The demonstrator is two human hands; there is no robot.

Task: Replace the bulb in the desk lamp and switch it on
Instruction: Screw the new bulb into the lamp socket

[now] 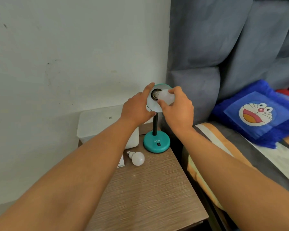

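Gripping the white bulb (165,97) at the socket, right hand (178,109); left hand (137,107) clasps the teal lamp shade (154,106); spare bulb (137,158) lies on the table (157,189)

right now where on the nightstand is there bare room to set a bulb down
The near half of the nightstand is bare, between the spare bulb and the front edge. The far end is crowded: white box, lamp base and a small paper.

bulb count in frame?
2. One bulb in the right hand at the lamp shade, which the left hand steadies. One spare bulb lying on the table. Forearms could hide more.
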